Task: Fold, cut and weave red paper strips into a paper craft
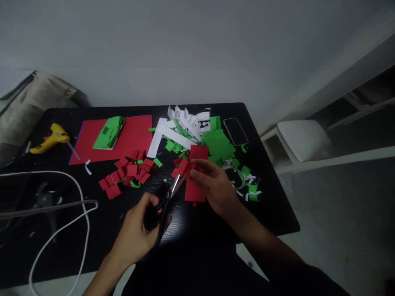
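My left hand (137, 230) is closed around the black handles of a pair of scissors (169, 195). The blades point up and to the right, their tips at a small folded piece of red paper (184, 167). Thumb and fingers of my right hand (217, 187) pinch that red piece. Beneath it a longer red paper strip (195, 194) lies on the black table (123, 242), partly covered by the right hand. Left of the scissors is a loose pile of small folded red paper pieces (132, 169), with bits of green among them.
White paper scraps (188, 121) and green paper (217, 142) lie at the back, beside a phone (235, 131). A tape ring (239, 179) sits at right among scraps. Leftward are a red sheet (135, 127), a green paper stack (108, 133), a yellow glue gun (52, 139) and a white cable (88, 230).
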`<action>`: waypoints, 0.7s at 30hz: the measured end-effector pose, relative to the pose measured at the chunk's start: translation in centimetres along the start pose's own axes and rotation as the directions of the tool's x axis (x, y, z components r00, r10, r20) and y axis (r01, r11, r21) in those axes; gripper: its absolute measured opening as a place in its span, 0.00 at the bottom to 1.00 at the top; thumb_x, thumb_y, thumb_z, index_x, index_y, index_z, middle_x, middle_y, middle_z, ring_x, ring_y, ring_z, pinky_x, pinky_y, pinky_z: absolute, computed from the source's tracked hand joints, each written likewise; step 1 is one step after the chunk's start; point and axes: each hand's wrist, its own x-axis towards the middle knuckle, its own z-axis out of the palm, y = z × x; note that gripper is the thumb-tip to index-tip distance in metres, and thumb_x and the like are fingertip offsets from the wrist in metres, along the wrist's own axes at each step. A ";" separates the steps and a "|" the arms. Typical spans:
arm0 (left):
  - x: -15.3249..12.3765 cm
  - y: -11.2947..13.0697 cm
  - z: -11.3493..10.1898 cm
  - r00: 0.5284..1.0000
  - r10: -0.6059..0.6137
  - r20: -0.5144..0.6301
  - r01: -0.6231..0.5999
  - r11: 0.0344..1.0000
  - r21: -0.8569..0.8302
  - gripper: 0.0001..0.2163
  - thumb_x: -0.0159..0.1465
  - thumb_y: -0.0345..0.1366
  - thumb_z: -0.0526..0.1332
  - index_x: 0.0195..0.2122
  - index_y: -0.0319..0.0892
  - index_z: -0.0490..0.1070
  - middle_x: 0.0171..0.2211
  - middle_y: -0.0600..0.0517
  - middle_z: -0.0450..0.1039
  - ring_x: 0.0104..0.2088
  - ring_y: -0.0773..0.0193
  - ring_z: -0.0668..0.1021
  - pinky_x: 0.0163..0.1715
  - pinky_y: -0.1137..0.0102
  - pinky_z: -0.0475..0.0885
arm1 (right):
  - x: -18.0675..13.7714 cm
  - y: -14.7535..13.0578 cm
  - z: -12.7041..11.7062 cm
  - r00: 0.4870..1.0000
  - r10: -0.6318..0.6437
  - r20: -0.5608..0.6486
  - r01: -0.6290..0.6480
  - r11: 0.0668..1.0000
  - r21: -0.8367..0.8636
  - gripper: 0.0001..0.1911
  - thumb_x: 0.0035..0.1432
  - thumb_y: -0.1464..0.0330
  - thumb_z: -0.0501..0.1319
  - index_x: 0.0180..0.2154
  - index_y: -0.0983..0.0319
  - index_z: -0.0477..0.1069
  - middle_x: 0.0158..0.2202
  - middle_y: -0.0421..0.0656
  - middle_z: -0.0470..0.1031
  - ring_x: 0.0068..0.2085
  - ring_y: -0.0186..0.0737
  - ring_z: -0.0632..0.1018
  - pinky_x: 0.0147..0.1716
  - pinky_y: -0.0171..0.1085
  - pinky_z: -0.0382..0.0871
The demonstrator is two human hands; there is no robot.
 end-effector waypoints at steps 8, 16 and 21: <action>0.4 0.4 0.4 0.998 0.029 -0.049 -0.030 0.999 -0.015 0.11 0.64 0.40 0.65 0.39 0.46 0.63 0.28 0.60 0.70 0.26 0.68 0.74 0.27 0.76 0.69 | -0.2 0.4 0.2 0.998 -0.063 0.031 0.065 0.996 -0.067 0.17 0.44 0.69 0.80 0.38 0.55 0.84 0.39 0.37 0.85 0.39 0.36 0.83 0.47 0.38 0.79; 0.5 0.2 0.5 0.998 0.003 -0.070 -0.003 1.000 -0.004 0.10 0.63 0.41 0.65 0.38 0.46 0.64 0.29 0.59 0.72 0.26 0.67 0.76 0.27 0.76 0.70 | -0.2 0.6 0.1 0.994 -0.091 0.053 0.097 0.988 -0.121 0.17 0.46 0.70 0.79 0.39 0.54 0.84 0.40 0.37 0.85 0.42 0.37 0.83 0.50 0.41 0.77; 0.5 0.2 0.5 0.997 0.014 -0.082 -0.014 1.000 0.001 0.09 0.61 0.39 0.65 0.38 0.46 0.64 0.28 0.59 0.72 0.25 0.67 0.75 0.25 0.77 0.69 | -0.2 0.6 0.1 0.996 -0.082 0.042 0.087 0.988 -0.125 0.17 0.45 0.69 0.79 0.39 0.54 0.84 0.39 0.38 0.85 0.41 0.38 0.83 0.51 0.42 0.78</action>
